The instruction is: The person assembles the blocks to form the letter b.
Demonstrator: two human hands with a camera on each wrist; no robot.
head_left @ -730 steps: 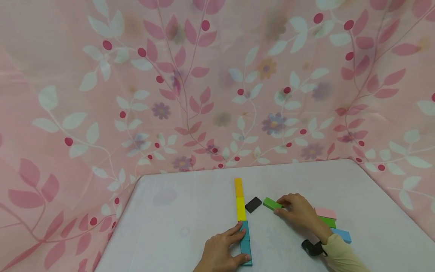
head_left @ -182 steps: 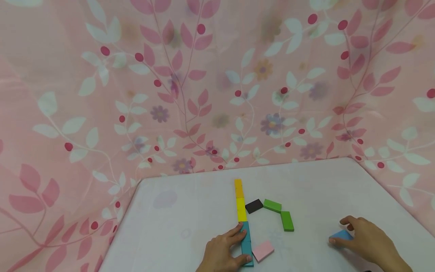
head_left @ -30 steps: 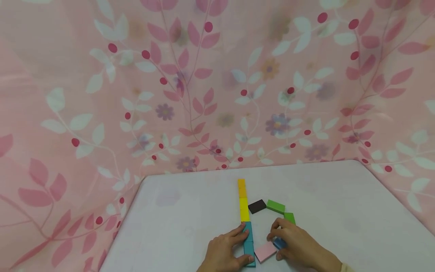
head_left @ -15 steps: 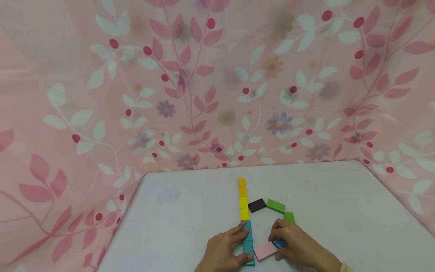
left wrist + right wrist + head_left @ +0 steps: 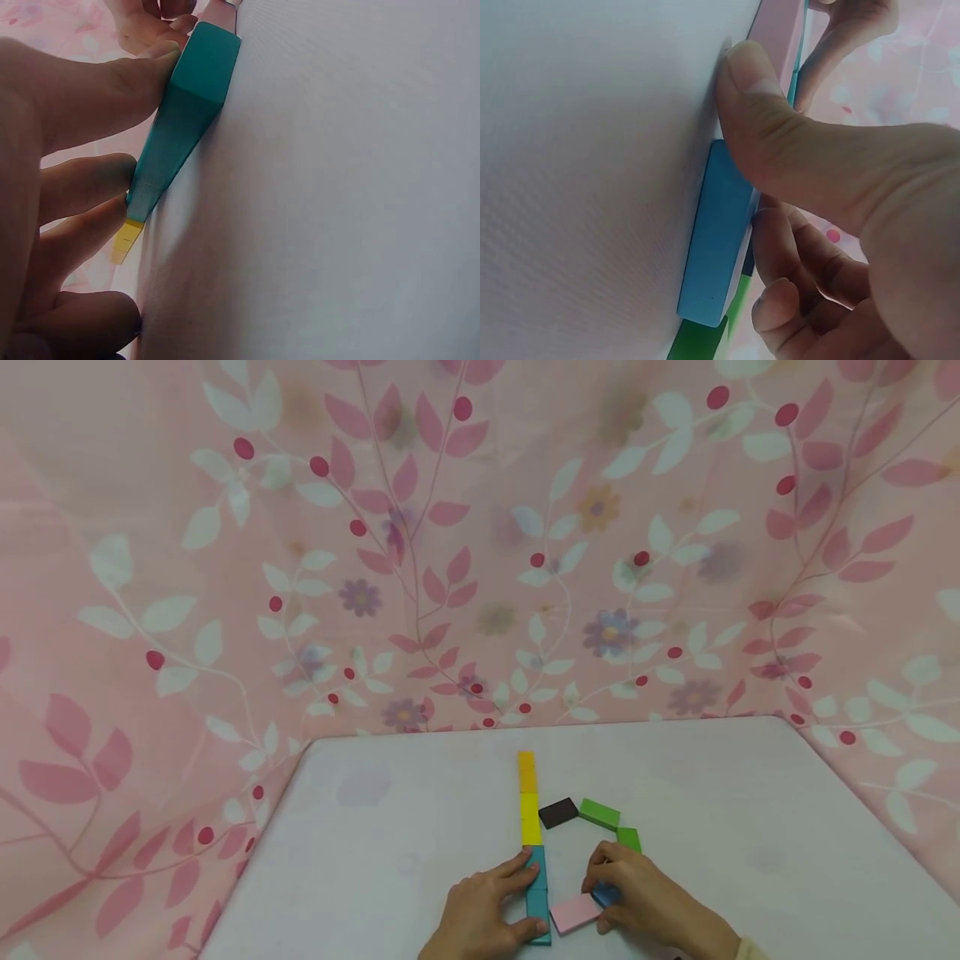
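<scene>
My left hand rests on two teal blocks, its fingertips on the far block and its thumb on the near block. A yellow block and an orange block carry the straight row onward. My right hand pinches a blue block lying on the table, thumb nearest in the right wrist view. The blue block's left end is at a pink block, which slants away from the near teal block. Further back, a black block and two green blocks form a curve; my right hand partly covers the nearer green block.
A white-covered table lies under the blocks. Behind it hangs a pink curtain with leaves and flowers. The right sleeve cuff shows at the bottom edge.
Over the longer span, the second green block and the pink block joined the curve. My right hand brought the blue block from the right to the pink one. My left hand stayed put.
</scene>
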